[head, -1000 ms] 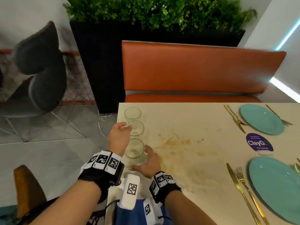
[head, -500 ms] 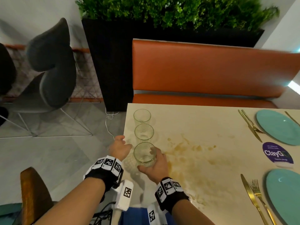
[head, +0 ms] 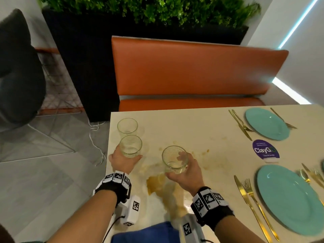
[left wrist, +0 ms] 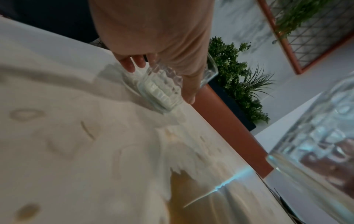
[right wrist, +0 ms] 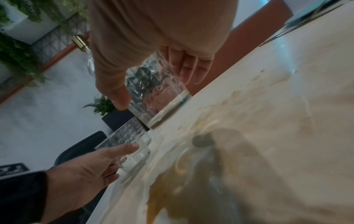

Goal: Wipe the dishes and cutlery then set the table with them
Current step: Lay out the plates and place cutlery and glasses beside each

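Three clear textured glasses are at the table's left end. My right hand (head: 181,168) grips the nearest glass (head: 174,159), which it holds just above a brown stain; in the right wrist view, thumb and fingers wrap that glass (right wrist: 157,97). My left hand (head: 125,159) curls around the middle glass (head: 131,146), which stands on the table near its left edge (left wrist: 161,89). The far glass (head: 127,126) stands alone behind it. Two teal plates (head: 266,123) (head: 289,199) lie at the right, with gold cutlery (head: 250,204) beside them.
Brown spill marks (head: 164,188) cover the pale table (head: 201,130) in front of me. A purple round sign (head: 264,149) stands between the plates. An orange bench (head: 189,71) runs along the far side, with a black planter (head: 84,67) and a grey chair (head: 17,71) to the left.
My right hand closed around the nearest glass and carried it right, out of the row. My left hand shifted down to grip the middle glass.
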{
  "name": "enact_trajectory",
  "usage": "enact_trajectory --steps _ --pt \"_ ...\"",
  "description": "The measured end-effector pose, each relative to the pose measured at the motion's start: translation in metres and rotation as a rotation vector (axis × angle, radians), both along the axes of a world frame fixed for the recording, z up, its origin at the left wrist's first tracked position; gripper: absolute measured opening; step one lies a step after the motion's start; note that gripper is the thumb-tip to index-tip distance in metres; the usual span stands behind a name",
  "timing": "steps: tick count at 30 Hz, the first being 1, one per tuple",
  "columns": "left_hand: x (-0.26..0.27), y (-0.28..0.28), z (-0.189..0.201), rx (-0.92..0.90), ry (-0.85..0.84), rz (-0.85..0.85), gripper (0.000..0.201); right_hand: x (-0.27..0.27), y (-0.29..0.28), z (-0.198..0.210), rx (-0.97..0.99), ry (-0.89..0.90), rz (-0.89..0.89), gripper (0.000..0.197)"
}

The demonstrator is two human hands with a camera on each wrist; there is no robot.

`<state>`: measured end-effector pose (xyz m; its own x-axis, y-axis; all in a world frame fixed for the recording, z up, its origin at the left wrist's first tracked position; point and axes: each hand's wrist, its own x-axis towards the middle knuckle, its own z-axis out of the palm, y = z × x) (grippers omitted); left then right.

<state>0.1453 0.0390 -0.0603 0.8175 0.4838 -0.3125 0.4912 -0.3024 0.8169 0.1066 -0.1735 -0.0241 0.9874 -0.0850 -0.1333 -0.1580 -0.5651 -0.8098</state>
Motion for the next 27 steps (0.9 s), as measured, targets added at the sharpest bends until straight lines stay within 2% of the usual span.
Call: enact_trajectory --steps 5,9,12,17,22,27 --pt "0.002 -0.023 0.007 0.062 -0.039 -0.054 0.079 0.001 -0.045 0.009 0.034 0.035 -0.122 0.077" --pt "0.013 -0.08 0.028 0.057 -0.112 -0.232 0.078 0.008 -0.107 0.033 0.019 0.009 -0.232 0.072" --pt "0.025 -0.137 0.051 0.041 -0.167 -0.352 0.078 0.016 -0.168 0.052 0.009 -0.009 -0.347 0.072" --pt "0.048 -0.235 0.083 -0.06 -0.222 -0.461 0.074 0.037 -0.288 0.072 0.012 -0.037 -0.551 0.07" --pt "0.076 -0.333 0.101 -0.059 -0.214 -0.524 0.076 0.071 -0.419 0.07 -0.042 -0.004 -0.708 0.076" --pt "0.105 -0.417 0.102 -0.063 -0.169 -0.574 0.079 0.106 -0.525 0.056 -0.04 0.094 -0.836 0.081"
